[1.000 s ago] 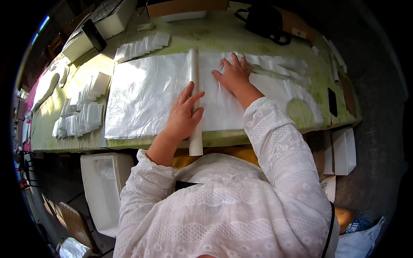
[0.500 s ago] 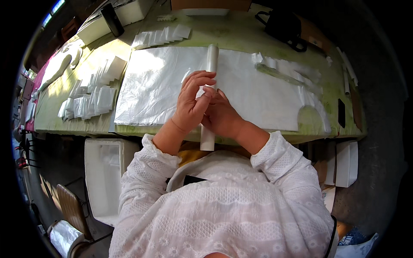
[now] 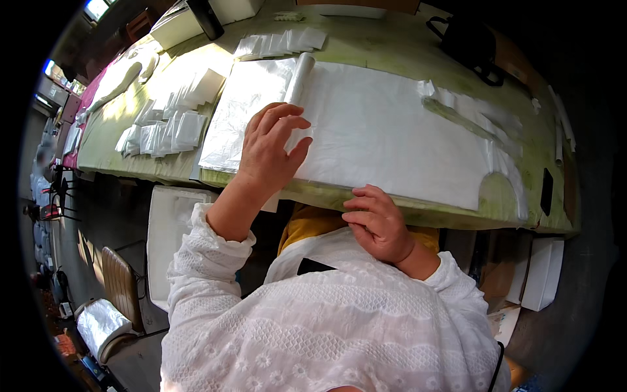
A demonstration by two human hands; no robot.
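From where I'm standing the person's left hand (image 3: 268, 153) is up over a pale roll (image 3: 301, 78) that lies across a big sheet of whitish plastic film (image 3: 385, 127), hiding the roll's middle, with its top end poking out past the fingertips. Those fingers are bent and the thumb stands wide of them, so there's a decent gap, but I honestly can't tell if the hand touches the roll or just hangs over it. The right hand (image 3: 382, 227) is down at the near edge of the green-covered table (image 3: 372, 42), fingers loosely curled with slim gaps between them; can't say if it touches the cloth. The film is lying pretty flat to the right of the roll, shinier and more crinkled on the left, and its far right end goes ragged with a rounded cutout. Left of it there's a bunch of folded clear packets (image 3: 173, 134), plus another row of packets (image 3: 281, 44) behind. Black phone (image 3: 546, 191) off to the right, black bag (image 3: 467, 46) at the back, white foam box (image 3: 166, 222) below the table's front edge.
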